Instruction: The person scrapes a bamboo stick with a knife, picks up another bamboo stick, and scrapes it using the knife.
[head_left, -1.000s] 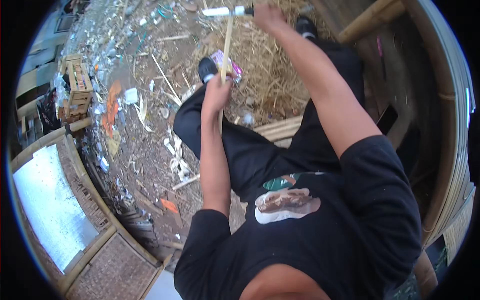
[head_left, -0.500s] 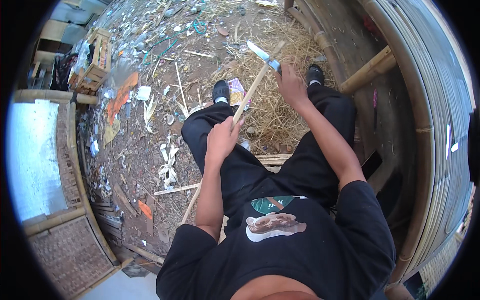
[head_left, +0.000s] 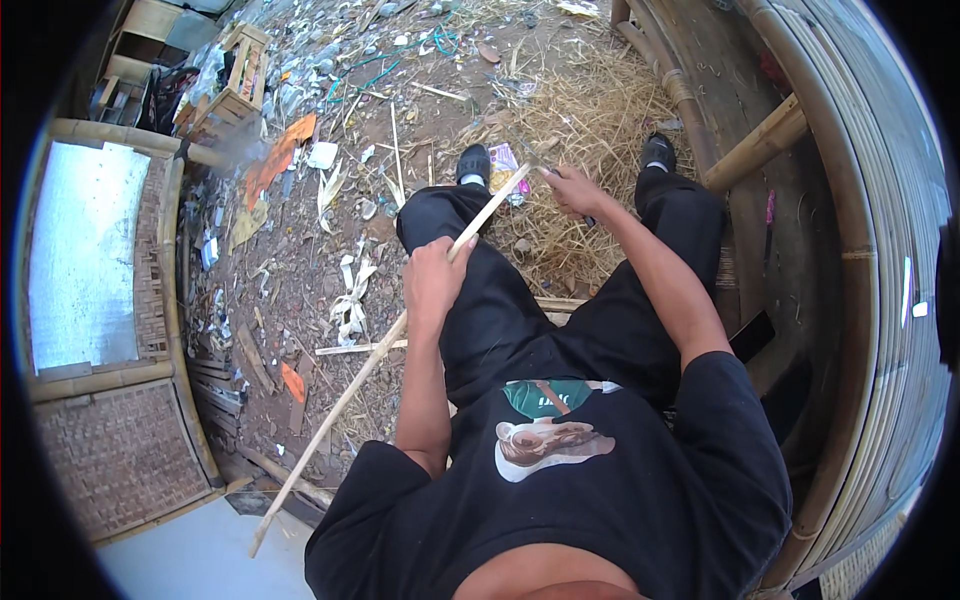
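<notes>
As I look down through the head camera, brown, littered ground fills much of my view, and a bamboo-slat wall curves along the rim at three o'clock. Next in size come the black shirt at six and the black trousers, knees spread, just above the middle. At nine o'clock I see a pale shiny sheet set in a bamboo frame, with a woven panel below it toward eight. A heap of straw lies at one o'clock, between the shoes and beyond them.

The long wooden strip slants across the scene, its lower end near half past seven and its upper end a little past twelve, before the straw. A slatted crate stands between ten and eleven, with an orange scrap on the ground at ten. My left hand, near the centre, is closed around the strip. My right hand, between one and two, is closed on a dark-handled knife just beside the strip's upper end; its blade is too blurred for me to tell whether it touches the wood. A purple packet lies at twelve, by one shoe.
</notes>
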